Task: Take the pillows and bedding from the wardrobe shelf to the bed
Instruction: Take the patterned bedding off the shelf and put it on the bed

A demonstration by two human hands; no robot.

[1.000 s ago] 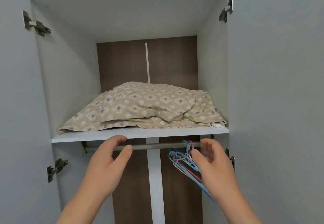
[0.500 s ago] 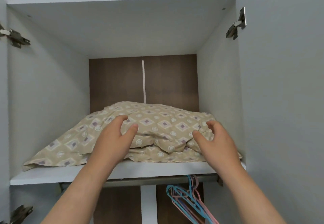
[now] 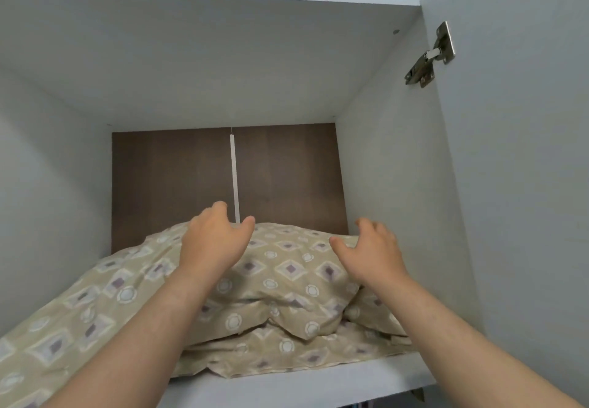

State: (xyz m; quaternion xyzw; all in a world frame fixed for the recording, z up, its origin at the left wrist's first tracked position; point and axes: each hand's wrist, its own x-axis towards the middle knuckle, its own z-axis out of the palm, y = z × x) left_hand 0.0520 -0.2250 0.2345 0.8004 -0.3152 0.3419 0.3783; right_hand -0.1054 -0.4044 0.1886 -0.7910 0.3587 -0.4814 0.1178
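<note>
Fingers (image 3: 220,209): yours, both hands, spread and lightly curved, holding nothing.
Left hand (image 3: 213,243): over the crest of the bedding pile (image 3: 280,283), at its 12 o'clock.
Right hand (image 3: 373,256): at the pile's 2 o'clock, above the rear-right slope. Contact w/ fabric: can't tell for either hand.

Change: 0.5 s ago your hands were at the pile's front-middle. Now both reach deeper, up and over the top toward the back.
Meaning (est.): you're in the reach stage, no grip made yet, nothing off the shelf.

Pile location: beige diamond-print fabric lying on the wardrobe shelf (image 3: 302,382), front hem near the shelf lip at 6 o'clock.

Counts:
- hands: 2
- piles: 1; pillows/sheets inside: can't tell, min. 2 layers seen (plump upper, flat lower)
- shelf: 1
- hinge (image 3: 430,56): 1, at 1 o'clock
- brown back panels (image 3: 172,184): 2, w/ 1 white strip (image 3: 235,178) between
</note>
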